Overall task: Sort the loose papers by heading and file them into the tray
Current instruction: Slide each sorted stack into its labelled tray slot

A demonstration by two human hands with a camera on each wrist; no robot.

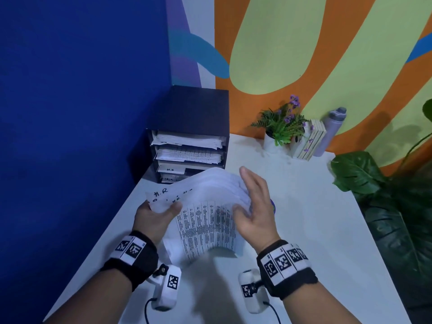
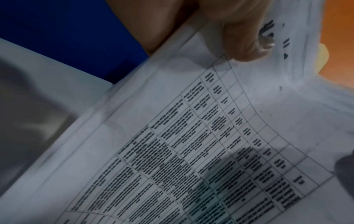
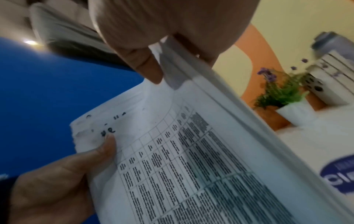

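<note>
A stack of white papers [image 1: 205, 220] hangs above the white table [image 1: 315, 230], bent into an arch. The front sheet carries a printed table, and the sheets' left corner shows handwritten "H.R" headings. My left hand [image 1: 161, 212] grips that left corner, thumb on top; the thumb [image 2: 247, 42] presses on the front sheet [image 2: 191, 151]. My right hand [image 1: 247, 206] holds the right edge, the thumb [image 3: 147, 66] in front of the papers [image 3: 182, 151] and the fingers behind. The black filing tray [image 1: 189, 108] stands at the back left, its shelves holding sheets.
A blue wall runs along the table's left side. At the back right stand a small potted plant [image 1: 280, 127], a slatted wooden block [image 1: 311, 139] and a grey bottle [image 1: 332, 129]. A large leafy plant [image 1: 364, 176] overhangs the right edge. A blue sticker [image 3: 341, 175] lies under the papers.
</note>
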